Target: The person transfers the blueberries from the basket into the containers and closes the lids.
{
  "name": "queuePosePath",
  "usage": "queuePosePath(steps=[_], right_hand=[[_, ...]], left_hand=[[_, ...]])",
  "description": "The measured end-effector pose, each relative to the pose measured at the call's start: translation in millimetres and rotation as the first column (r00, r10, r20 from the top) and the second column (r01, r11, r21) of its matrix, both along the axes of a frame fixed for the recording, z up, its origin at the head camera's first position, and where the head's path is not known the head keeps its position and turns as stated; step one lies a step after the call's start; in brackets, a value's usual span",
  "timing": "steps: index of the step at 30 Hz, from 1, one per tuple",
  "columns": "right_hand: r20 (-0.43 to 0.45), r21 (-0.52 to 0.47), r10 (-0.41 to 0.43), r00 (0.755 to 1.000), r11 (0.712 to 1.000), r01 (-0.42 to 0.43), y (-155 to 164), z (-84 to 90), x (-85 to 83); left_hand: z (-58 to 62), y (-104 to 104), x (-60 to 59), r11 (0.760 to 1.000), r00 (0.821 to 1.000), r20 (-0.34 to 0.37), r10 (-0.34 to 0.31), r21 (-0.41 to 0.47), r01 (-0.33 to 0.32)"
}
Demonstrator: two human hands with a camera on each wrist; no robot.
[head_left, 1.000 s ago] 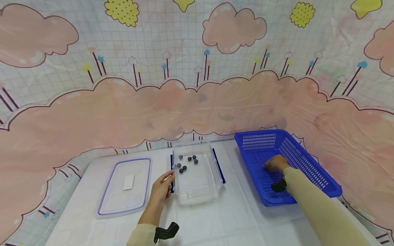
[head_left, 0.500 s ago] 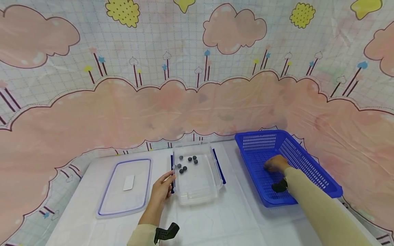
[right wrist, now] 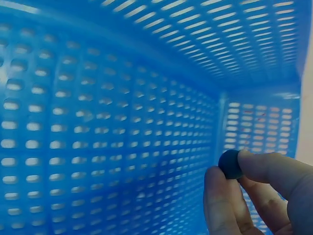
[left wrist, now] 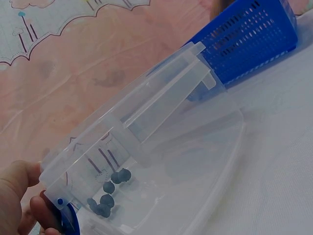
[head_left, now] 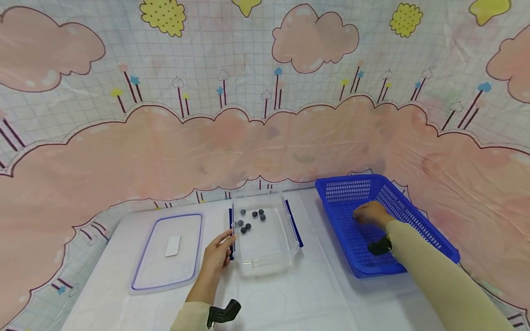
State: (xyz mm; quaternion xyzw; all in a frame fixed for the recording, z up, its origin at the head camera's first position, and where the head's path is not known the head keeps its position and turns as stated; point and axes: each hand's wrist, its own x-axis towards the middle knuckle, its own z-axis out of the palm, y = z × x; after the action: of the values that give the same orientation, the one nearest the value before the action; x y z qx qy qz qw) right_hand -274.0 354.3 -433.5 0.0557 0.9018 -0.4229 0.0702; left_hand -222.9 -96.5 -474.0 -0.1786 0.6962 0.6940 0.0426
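In the right wrist view, my right hand (right wrist: 264, 191) pinches a small dark round ball, like a blueberry (right wrist: 231, 164), between thumb and fingertips. That hand is inside the blue plastic basket (head_left: 352, 257), above its slotted floor; the ball is hidden in the head view. My left hand (head_left: 218, 250) grips the left side of a clear plastic container (head_left: 269, 264), thumb at the rim and fingers by the blue side latch (left wrist: 70, 218). Several more blueberries (left wrist: 108, 187) lie on the container's floor, toward its left and far part.
A clear lid (head_left: 142, 257) with a blue seal lies flat on the white table (head_left: 306, 299), left of the container, with a white rectangle (head_left: 173, 245) at its middle. Another blue latch (head_left: 294, 223) hangs out on the container's right side. A patterned cloth (head_left: 265, 147) stands behind.
My right hand has lifted slightly within the basket, its wrist and forearm shifting a little to the right. The left hand, the container and the lid have stayed where they were.
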Motion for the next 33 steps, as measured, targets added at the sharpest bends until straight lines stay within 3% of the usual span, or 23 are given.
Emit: queuePosePath(steps=[13, 25, 33], right_hand=[[-0.094, -0.106, -0.038, 0.995, 0.994, 0.028, -13.1, 36.1, -2.7], [-0.094, -0.22, -0.057, 0.994, 0.975, 0.036, -15.6, 65.4, -4.2], [-0.085, -0.433, -0.033, 0.996, 0.901, -0.007, -25.8, 64.8, -10.2]], left_hand=[[0.8, -1.1, 1.1, 1.0, 1.0, 0.006, 0.005, -0.012, -0.005], [2.5, -1.7, 1.7, 1.0, 1.0, -0.01, -0.001, -0.006, 0.001], [0.9, -2.3, -0.7, 1.0, 1.0, -0.005, 0.003, 0.012, -0.003]])
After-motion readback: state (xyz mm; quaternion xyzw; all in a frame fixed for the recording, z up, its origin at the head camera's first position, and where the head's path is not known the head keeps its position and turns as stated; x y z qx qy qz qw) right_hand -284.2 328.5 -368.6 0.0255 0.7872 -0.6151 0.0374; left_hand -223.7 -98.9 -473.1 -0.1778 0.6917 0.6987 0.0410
